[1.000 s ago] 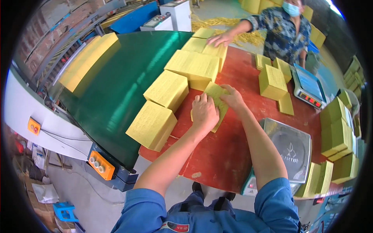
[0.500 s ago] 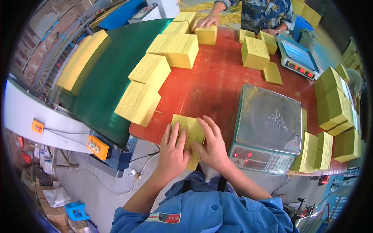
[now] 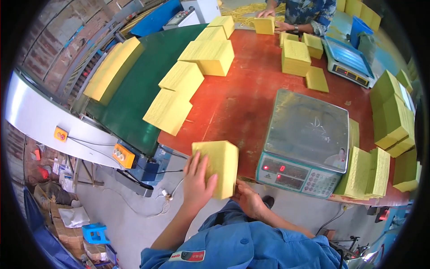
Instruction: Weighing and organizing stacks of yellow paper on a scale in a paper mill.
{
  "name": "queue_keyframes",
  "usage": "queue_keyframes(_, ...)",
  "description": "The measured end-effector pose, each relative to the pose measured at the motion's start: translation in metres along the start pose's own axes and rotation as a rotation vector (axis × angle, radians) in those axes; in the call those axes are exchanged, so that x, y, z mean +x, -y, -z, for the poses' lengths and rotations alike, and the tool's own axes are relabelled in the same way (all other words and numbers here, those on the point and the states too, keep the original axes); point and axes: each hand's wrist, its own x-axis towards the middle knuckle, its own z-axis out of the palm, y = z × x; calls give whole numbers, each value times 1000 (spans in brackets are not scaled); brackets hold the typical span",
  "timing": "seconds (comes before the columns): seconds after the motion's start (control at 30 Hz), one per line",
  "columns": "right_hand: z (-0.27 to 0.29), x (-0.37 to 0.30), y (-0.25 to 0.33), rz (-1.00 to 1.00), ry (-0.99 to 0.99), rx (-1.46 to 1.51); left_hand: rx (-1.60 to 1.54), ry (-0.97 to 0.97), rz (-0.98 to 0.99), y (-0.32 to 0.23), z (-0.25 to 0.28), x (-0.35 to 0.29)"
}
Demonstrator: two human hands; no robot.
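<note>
A thick stack of yellow paper (image 3: 222,163) stands tilted at the near edge of the red table (image 3: 224,121), its side face showing. My left hand (image 3: 198,181) grips it from the left, fingers and thumb spread across its face. At the stack's lower right corner, my right hand (image 3: 249,199) holds on with curled fingers, partly hidden behind the paper. Just right of the stack is a digital scale (image 3: 307,130) with a bare metal plate and a red lit display.
Several yellow stacks (image 3: 169,110) line the table's left side beside a green conveyor belt (image 3: 127,105). More stacks (image 3: 389,119) stand at the right. Across the table, a co-worker's hands (image 3: 270,13) hold another stack (image 3: 264,26), left of a second scale (image 3: 349,60).
The stack under my hands has been tipped up so its side shows. My right hand has moved from its top to the lower right corner. The co-worker's stack has shifted right.
</note>
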Motion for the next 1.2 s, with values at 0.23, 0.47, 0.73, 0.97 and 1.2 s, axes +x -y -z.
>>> queue_keyframes(0.23,-42,-89,105,360,17,-622,-1327,-51,308,-56,21,-5)
queue_keyframes(0.47,-83,-137,241,1341,-568,-1588,-2212,281,429,-169,-70,113)
queue_keyframes(0.73,-35,-109,315,1301,-714,-1615,-2273,316,620,-233,-134,162)
queue_keyframes(0.97,-52,-91,276,1268,-677,-2005,-2124,271,891,-180,-99,102)
queue_keyframes(1.2,-146,-35,241,1237,-541,-1980,-2077,204,540,-105,-36,112)
